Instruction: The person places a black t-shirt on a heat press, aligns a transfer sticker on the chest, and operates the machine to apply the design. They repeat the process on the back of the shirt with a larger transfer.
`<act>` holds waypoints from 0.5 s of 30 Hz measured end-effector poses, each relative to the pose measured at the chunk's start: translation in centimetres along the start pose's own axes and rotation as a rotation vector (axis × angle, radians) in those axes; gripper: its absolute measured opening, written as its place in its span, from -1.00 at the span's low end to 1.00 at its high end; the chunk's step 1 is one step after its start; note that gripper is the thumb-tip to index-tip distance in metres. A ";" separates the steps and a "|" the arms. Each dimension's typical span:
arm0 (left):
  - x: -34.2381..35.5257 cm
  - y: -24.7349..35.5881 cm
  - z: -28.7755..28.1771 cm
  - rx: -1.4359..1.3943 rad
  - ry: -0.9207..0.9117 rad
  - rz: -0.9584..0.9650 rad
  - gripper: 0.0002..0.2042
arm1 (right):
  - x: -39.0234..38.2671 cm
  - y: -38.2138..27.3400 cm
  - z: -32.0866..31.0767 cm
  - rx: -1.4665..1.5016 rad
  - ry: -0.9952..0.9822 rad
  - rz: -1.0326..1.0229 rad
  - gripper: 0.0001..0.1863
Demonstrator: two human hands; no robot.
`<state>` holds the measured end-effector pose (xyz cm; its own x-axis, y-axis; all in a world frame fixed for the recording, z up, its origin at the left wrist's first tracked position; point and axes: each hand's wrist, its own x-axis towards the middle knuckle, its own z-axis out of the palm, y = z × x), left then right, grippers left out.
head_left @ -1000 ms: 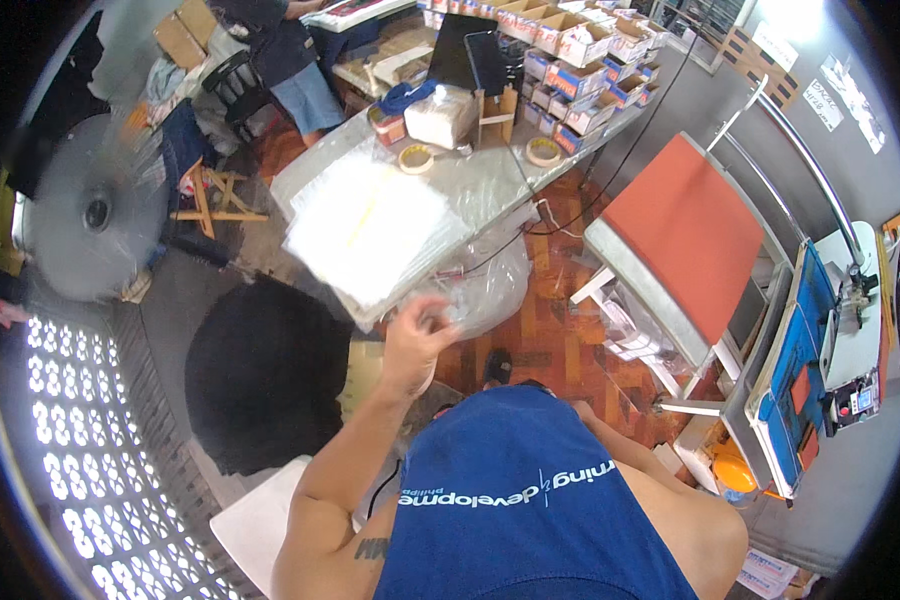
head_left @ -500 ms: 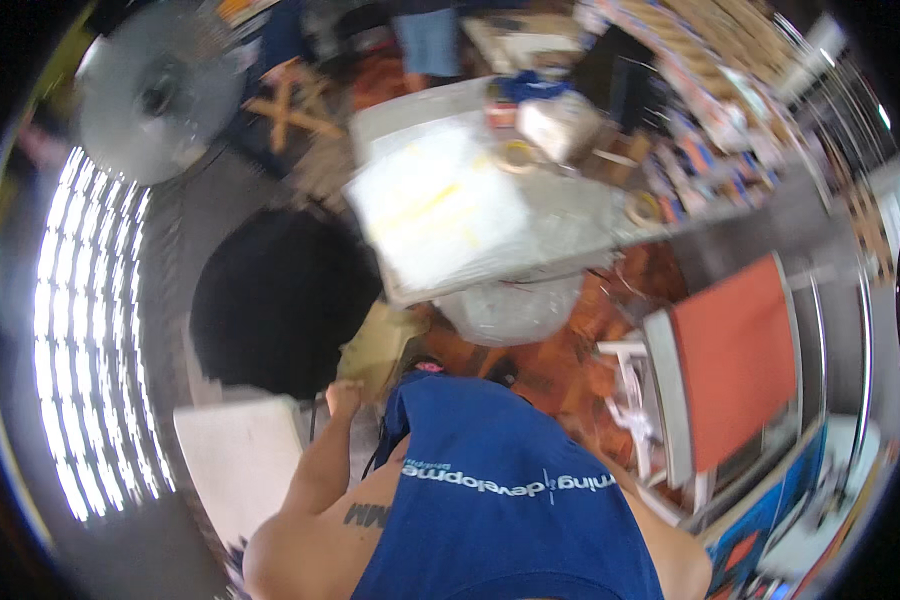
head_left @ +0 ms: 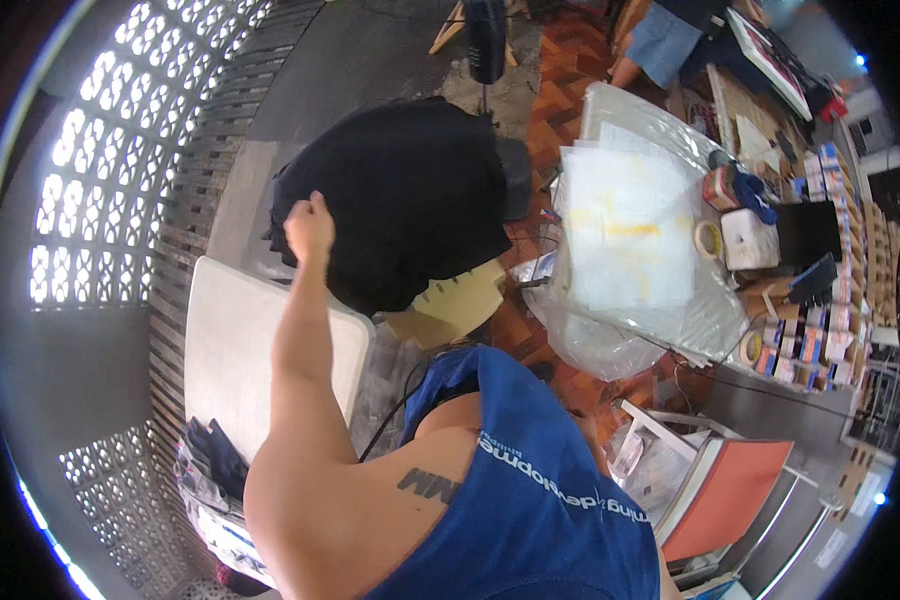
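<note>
The left hand (head_left: 310, 230) is seen at the left edge of a black cloth heap (head_left: 400, 200), with the forearm extended over the white bench (head_left: 240, 330). The fingers are curled narrow; whether any fabric is pinched between them cannot be told, as the fingertips are turned away and lost against the dark cloth. The right hand is not shown, the view on that side being blocked by the torso and the blue shirt (head_left: 530, 490).

The heap is situated on the far side of the white bench, left of the plastic-covered bench (head_left: 598, 112). Its folds are hard to separate (black upon black), and its support is mostly concealed; only a pale yellow panel (head_left: 455, 305) is exposed below its near edge.

On the plastic-covered bench, a stack of white sheets (head_left: 625, 225) is noted, with a tape roll (head_left: 708, 240) just beside its right edge. At the far right, a co-worker (head_left: 665, 45) is cut off by the frame. Near left, dark items (head_left: 212, 455) are partly covered by the upper arm; their kind cannot be established.
</note>
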<state>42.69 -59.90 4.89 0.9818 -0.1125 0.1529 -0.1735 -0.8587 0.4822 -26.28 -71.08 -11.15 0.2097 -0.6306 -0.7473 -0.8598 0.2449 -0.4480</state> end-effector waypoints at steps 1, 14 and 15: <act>3.3 -1.5 -0.7 0.056 -0.051 -0.136 -0.59 | -0.3 -1.9 -0.1 -0.002 -0.021 -0.024 -0.63; 13.6 -10.1 2.1 0.164 -0.002 -0.434 -0.65 | -1.5 -10.3 -2.1 -0.040 -0.130 0.134 -0.65; 12.9 -10.0 1.9 0.149 0.212 -0.340 -0.68 | -1.3 -10.1 -2.4 -0.043 -0.087 0.163 -0.66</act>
<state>57.28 -53.71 0.43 0.9410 0.2814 0.1877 0.1857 -0.8936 0.4086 -18.98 -74.55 -4.48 0.1044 -0.5185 -0.8487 -0.9045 0.3053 -0.2978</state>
